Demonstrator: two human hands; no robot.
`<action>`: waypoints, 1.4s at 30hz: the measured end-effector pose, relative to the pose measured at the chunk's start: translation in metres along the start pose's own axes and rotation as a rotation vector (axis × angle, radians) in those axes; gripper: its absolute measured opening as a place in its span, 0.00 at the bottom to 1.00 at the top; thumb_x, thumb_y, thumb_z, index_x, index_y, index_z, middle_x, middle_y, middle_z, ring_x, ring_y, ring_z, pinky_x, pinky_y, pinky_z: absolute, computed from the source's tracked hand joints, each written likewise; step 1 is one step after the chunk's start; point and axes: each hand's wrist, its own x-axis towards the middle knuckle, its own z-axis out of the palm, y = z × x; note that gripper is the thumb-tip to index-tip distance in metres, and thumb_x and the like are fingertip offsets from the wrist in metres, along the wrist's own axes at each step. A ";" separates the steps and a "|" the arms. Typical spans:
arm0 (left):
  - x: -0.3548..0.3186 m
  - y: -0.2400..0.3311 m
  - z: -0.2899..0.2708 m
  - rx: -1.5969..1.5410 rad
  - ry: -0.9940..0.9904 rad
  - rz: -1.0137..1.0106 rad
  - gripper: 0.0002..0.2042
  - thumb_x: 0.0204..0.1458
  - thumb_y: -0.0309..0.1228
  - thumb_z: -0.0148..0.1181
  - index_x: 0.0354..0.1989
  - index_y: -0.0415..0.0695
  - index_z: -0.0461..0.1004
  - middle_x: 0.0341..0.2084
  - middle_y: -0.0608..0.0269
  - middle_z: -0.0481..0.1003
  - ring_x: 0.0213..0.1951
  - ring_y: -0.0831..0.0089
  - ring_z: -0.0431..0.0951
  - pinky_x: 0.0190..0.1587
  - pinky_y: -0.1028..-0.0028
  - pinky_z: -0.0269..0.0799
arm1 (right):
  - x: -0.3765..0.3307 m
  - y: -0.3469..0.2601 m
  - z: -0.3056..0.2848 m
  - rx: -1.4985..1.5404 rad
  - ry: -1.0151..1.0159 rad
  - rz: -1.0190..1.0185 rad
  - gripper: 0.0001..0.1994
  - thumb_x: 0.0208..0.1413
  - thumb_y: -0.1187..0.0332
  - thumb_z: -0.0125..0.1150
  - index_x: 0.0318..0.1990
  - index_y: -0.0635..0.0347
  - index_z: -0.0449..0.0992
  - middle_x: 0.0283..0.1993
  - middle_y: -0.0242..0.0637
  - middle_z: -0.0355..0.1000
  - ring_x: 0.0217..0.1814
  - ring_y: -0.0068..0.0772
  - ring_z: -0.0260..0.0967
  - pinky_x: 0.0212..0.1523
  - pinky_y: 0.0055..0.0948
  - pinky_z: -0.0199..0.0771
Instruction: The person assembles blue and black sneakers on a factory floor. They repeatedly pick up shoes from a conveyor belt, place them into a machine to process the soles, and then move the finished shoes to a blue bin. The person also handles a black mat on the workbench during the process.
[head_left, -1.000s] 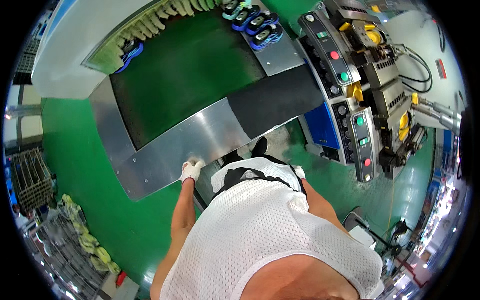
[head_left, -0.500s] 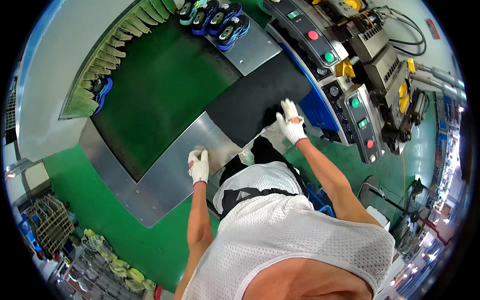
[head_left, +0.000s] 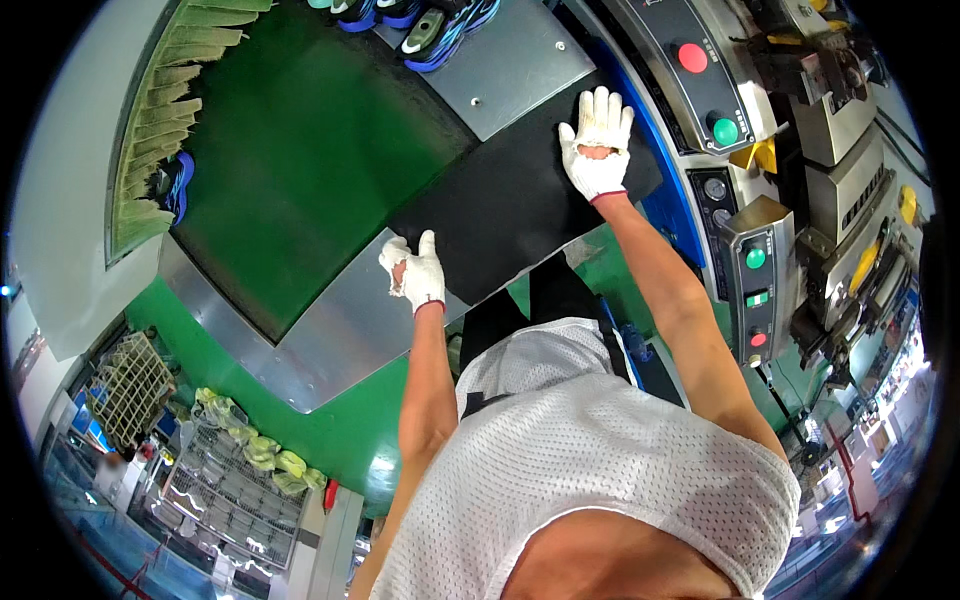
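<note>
My right hand (head_left: pixel 598 145), in a white glove with a hole showing skin, lies open with its fingers stretched over the black mat (head_left: pixel 500 215). My left hand (head_left: pixel 413 270), gloved the same way, is over the edge between the metal border (head_left: pixel 345 290) and that mat. Its thumb stands apart from the partly bent fingers, and I see nothing in it. Beyond the mat, several blue-edged shoes (head_left: pixel 450 35) sit on a metal plate (head_left: pixel 525 70), some cut off by the view's top. Another blue-edged shoe (head_left: pixel 180 188) is partly hidden by the fabric strips at the left.
A green conveyor belt (head_left: pixel 310 150) runs under a curtain of green strips (head_left: pixel 165 110). At my right stands a machine with a button panel (head_left: pixel 690 75) and a second control box (head_left: pixel 757 270). A wire rack (head_left: pixel 235 500) stands on the green floor at lower left.
Both hands have moved forward, the right one farther over the black mat with its fingers now flat. My view has shifted closer to the machine, and the shoes sit nearer the top edge.
</note>
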 end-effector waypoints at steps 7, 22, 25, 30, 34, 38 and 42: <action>-0.006 0.010 -0.007 0.063 -0.002 -0.021 0.23 0.51 0.41 0.73 0.46 0.35 0.76 0.44 0.47 0.75 0.48 0.49 0.77 0.52 0.58 0.72 | 0.018 0.003 -0.026 0.095 -0.123 0.006 0.35 0.57 0.52 0.61 0.67 0.66 0.64 0.69 0.55 0.59 0.73 0.61 0.52 0.73 0.61 0.47; -0.003 -0.018 -0.001 -0.082 -0.039 0.046 0.21 0.66 0.48 0.52 0.53 0.42 0.73 0.43 0.38 0.80 0.45 0.36 0.79 0.48 0.48 0.74 | 0.025 -0.018 -0.042 -0.098 -0.098 -0.069 0.33 0.54 0.49 0.64 0.59 0.66 0.68 0.59 0.50 0.64 0.62 0.56 0.61 0.63 0.54 0.59; 0.005 -0.020 -0.013 -0.066 -0.138 0.055 0.20 0.66 0.47 0.52 0.51 0.41 0.74 0.39 0.37 0.80 0.44 0.37 0.80 0.45 0.49 0.74 | 0.006 -0.007 -0.008 -0.180 -0.049 -0.067 0.36 0.59 0.50 0.61 0.67 0.67 0.65 0.71 0.54 0.61 0.73 0.60 0.55 0.73 0.57 0.51; 0.023 -0.064 -0.024 -0.085 0.051 0.127 0.20 0.66 0.48 0.53 0.48 0.42 0.78 0.39 0.39 0.80 0.42 0.38 0.81 0.43 0.49 0.75 | 0.001 -0.058 -0.020 -0.135 -0.106 -0.085 0.35 0.58 0.51 0.62 0.66 0.70 0.65 0.69 0.57 0.61 0.72 0.62 0.55 0.73 0.58 0.47; 0.038 -0.141 -0.064 -0.023 0.037 -0.015 0.21 0.66 0.49 0.52 0.50 0.43 0.78 0.44 0.42 0.80 0.46 0.40 0.80 0.47 0.50 0.74 | -0.023 -0.150 -0.033 0.006 -0.181 -0.114 0.33 0.58 0.49 0.59 0.62 0.69 0.67 0.69 0.56 0.60 0.73 0.62 0.53 0.74 0.60 0.44; 0.052 -0.241 -0.109 0.050 0.102 -0.118 0.21 0.65 0.50 0.54 0.50 0.45 0.77 0.44 0.44 0.80 0.46 0.39 0.79 0.48 0.51 0.74 | -0.064 -0.253 -0.043 0.042 -0.295 -0.184 0.34 0.58 0.48 0.57 0.63 0.67 0.67 0.72 0.55 0.58 0.77 0.61 0.48 0.76 0.64 0.36; 0.067 -0.342 -0.143 0.134 0.147 -0.172 0.21 0.65 0.51 0.53 0.51 0.46 0.78 0.44 0.48 0.81 0.47 0.43 0.80 0.52 0.45 0.70 | -0.113 -0.338 -0.064 0.188 -0.292 -0.372 0.31 0.52 0.54 0.65 0.59 0.64 0.69 0.65 0.52 0.61 0.70 0.58 0.53 0.71 0.62 0.44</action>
